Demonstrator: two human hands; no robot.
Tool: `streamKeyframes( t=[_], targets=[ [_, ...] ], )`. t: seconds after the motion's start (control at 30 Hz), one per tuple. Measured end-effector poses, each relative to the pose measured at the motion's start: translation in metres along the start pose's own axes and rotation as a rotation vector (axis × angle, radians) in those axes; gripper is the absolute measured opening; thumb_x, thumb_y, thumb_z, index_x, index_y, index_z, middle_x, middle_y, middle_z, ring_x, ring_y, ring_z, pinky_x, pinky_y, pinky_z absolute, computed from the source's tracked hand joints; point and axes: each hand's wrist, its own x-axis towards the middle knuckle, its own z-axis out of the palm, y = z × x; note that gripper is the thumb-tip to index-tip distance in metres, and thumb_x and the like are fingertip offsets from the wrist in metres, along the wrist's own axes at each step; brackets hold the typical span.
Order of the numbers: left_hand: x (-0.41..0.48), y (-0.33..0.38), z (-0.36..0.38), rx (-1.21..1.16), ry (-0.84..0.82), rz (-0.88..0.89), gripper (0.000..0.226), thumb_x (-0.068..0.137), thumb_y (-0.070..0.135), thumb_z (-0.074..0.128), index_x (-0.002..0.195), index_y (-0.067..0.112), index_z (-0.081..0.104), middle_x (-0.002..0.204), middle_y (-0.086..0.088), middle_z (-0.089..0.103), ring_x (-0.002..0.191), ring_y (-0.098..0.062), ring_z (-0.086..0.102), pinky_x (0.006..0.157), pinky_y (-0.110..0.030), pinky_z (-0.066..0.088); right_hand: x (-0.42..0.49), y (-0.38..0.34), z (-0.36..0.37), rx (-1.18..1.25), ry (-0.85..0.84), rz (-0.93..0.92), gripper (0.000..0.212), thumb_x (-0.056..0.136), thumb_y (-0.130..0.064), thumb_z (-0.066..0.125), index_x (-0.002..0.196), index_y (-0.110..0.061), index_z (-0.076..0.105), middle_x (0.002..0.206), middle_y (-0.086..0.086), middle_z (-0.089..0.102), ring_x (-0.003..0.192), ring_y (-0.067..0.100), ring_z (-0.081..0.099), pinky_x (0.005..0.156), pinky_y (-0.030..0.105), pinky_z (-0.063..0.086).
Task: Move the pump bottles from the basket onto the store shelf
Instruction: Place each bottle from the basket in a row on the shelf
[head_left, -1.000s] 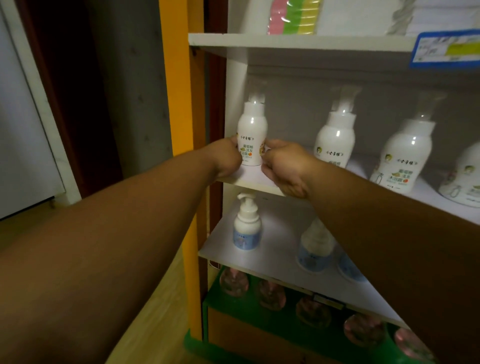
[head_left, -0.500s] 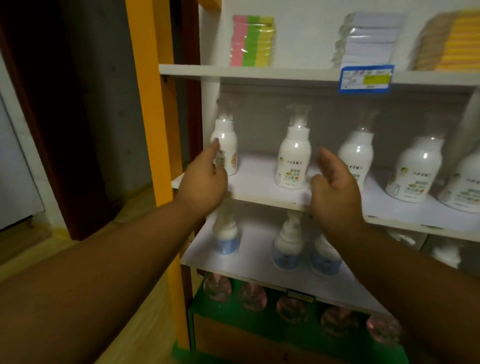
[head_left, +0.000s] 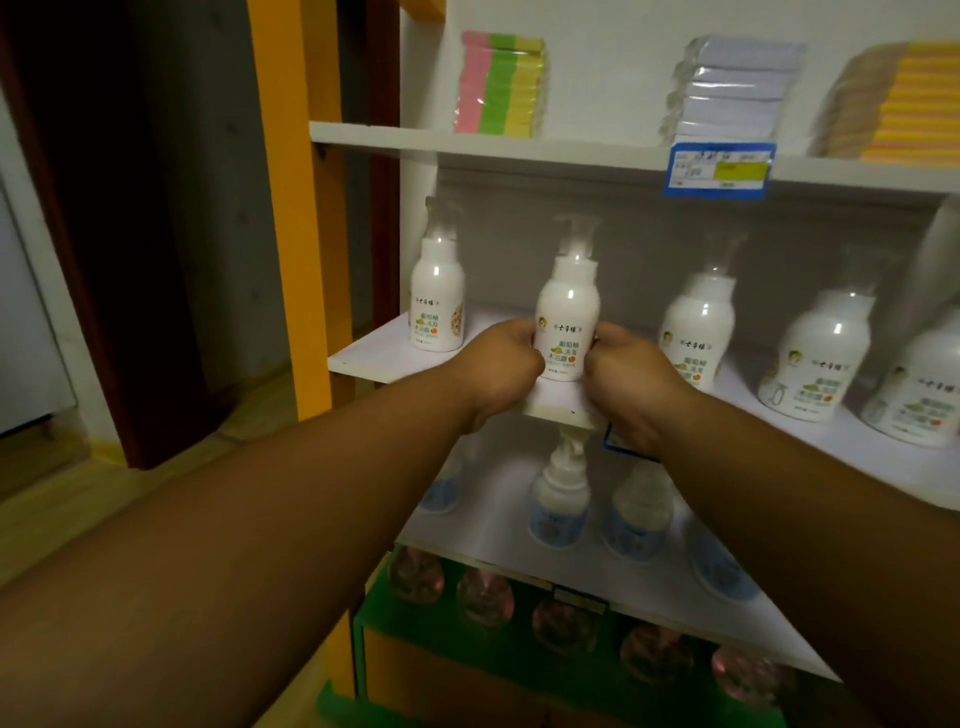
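The pump bottle (head_left: 566, 317) in the middle is smooth white plastic with a round body, a narrow neck and a clear pump head on top. It stands upright on the white store shelf (head_left: 374, 353), close to the front edge. Its label has green and orange marks and a small cartoon face; the writing is Chinese and I cannot read it surely. At 9 o'clock from it stands a second bottle (head_left: 437, 301) of the same kind, and at 3 o'clock three more (head_left: 698, 332) in a row, all glossy with a small light spot.

The left hand (head_left: 501, 371) and the right hand (head_left: 636, 387) come from below with both forearms stretched forward. Each hand is curled, and the fingers close on the lower part of the middle bottle, one hand on each side, touching the label.

At 12 o'clock, on the upper board, lie sponges (head_left: 501, 85) in pink, green and yellow stripes, and a blue price tag (head_left: 719, 169) whose text is too blurred. At 6 o'clock stand paler bottles with blue labels (head_left: 558, 512).
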Motion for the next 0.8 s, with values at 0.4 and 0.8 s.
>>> streamKeyframes(
  t=[0.4,0.8],
  targets=[
    [0.012,-0.009,-0.03,-0.009,0.045,-0.044,0.038,0.089,0.0,0.045,0.117,0.016,0.066,0.108,-0.006,0.073,0.099,-0.026,0.068,0.095,-0.045,0.053,0.024,-0.005,0.032,0.179,-0.164,-0.028,0.051,0.087,0.011,0.038,0.103,-0.024,0.071,0.099,0.008,0.078,0.076,0.015,0.073,0.058,0.024,0.055],
    [0.017,-0.011,-0.028,-0.03,-0.003,-0.064,0.039,0.093,0.001,0.048,0.124,0.02,0.062,0.112,-0.004,0.071,0.104,-0.023,0.066,0.096,-0.04,0.052,0.019,-0.003,0.026,0.373,-0.218,-0.005,0.053,0.089,0.022,0.032,0.108,-0.014,0.066,0.112,0.012,0.072,0.103,0.02,0.069,0.078,0.019,0.054]
  ],
)
